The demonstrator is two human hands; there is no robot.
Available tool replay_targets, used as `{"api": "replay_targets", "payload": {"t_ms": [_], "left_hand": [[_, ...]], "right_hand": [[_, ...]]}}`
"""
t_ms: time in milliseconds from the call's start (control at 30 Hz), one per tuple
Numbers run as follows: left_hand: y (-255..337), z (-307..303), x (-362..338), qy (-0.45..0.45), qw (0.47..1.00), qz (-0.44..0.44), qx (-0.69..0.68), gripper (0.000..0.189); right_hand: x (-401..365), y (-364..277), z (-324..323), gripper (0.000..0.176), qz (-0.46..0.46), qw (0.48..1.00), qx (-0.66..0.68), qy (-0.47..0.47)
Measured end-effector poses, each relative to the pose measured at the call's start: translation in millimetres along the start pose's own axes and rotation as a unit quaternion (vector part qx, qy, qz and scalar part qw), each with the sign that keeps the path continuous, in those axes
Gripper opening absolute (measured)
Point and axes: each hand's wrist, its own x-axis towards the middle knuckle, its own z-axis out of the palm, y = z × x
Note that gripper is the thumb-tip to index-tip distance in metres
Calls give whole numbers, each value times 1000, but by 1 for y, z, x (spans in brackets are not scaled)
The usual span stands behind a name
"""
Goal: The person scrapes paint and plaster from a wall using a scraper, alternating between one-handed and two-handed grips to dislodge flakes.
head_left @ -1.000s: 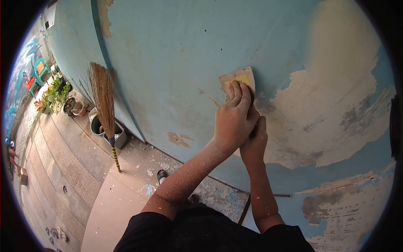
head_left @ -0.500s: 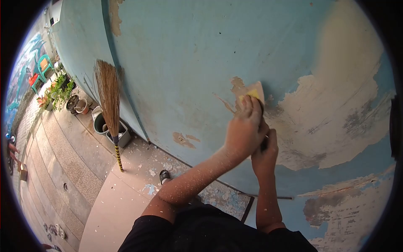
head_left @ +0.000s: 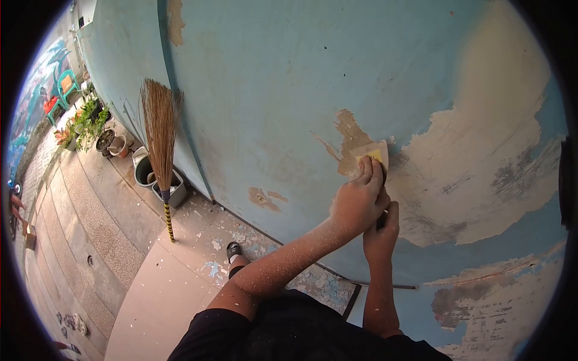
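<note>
Wall: blue paint peeling, bare patch to the right.
Scraper: blade flat on wall at patch edge, to get under paint.
Left hand: fingers pressed together on blade, adding force.
Right hand: closed around handle below, steering.
Floor: flakes; broom leans nearby.

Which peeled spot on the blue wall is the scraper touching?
The brown streaky spot in the middle; the scraper sits at its lower end. The small spot lower left lies apart.

No readable text, label, brand, number or sign shows anywhere; the scraper's yellow patch looks blank.
</note>
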Motion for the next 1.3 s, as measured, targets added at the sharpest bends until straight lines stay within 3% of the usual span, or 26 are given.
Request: {"api": "replay_targets", "payload": {"t_ms": [100,200,267,333,567,633,767,900,967,1033,1200,1233,1300], "left_hand": [[-24,-15,21,13,995,-49,82,59],[-41,-24,25,39,994,-76,74,60],[-27,-16,9,25,994,-84,59,60],[-11,-2,-8,23,997,-6,77,59],[-9,-9,1,-91,993,-80,0,58],[-7,-2,-11,-27,998,-50,10,57],[5,9,-23,-12,999,-8,44,59],[-9,18,-16,-15,997,-63,42,58],[-18,25,-10,-5,997,-40,63,56],[-12,24,-12,-7,996,-32,78,56],[-30,-9,-8,-11,998,-42,35,61],[-39,-15,-2,-13,998,-45,33,61],[-56,-29,13,-30,994,-106,20,63]], "right_hand": [[25,1,25,16,-4,998,-8,-62],[35,-2,40,15,30,993,-6,-116],[14,6,28,15,13,995,-7,-95],[-5,10,12,15,6,1000,-4,-28],[-3,-8,-1,15,55,997,-15,-55],[-9,13,5,16,28,998,23,-49],[-11,15,-5,18,52,998,27,-25],[2,35,4,21,26,998,2,-51],[7,44,12,23,70,997,15,-35],[3,40,7,22,58,997,-12,-39],[-2,16,43,25,34,999,3,-14],[6,19,54,24,74,996,-8,-46],[11,16,64,25,66,997,0,-48]]}}
